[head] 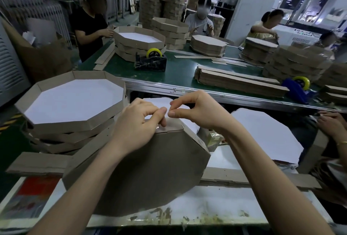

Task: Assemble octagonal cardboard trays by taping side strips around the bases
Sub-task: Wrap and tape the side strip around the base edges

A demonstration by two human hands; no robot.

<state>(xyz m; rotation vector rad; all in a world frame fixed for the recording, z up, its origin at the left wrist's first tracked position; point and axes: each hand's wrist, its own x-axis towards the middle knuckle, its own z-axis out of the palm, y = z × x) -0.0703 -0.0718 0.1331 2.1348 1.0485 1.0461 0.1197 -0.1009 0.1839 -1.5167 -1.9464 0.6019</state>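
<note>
Brown corrugated cardboard faces me: the octagonal tray stands tilted on edge on the scuffed white worktable, matte underside toward the camera. My left hand grips its top rim, fingers curled over the side strip, where clear tape glints. My right hand pinches thumb to forefinger just beside; whether they hold tape I cannot tell. At left, stacked finished trays show smooth white lining.

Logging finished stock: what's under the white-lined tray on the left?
More trays stacked beneath the top tray; only their brown side edges show. Their insides are covered, and the held tray and a cardboard strip hide the stack's base, so no count.
</note>
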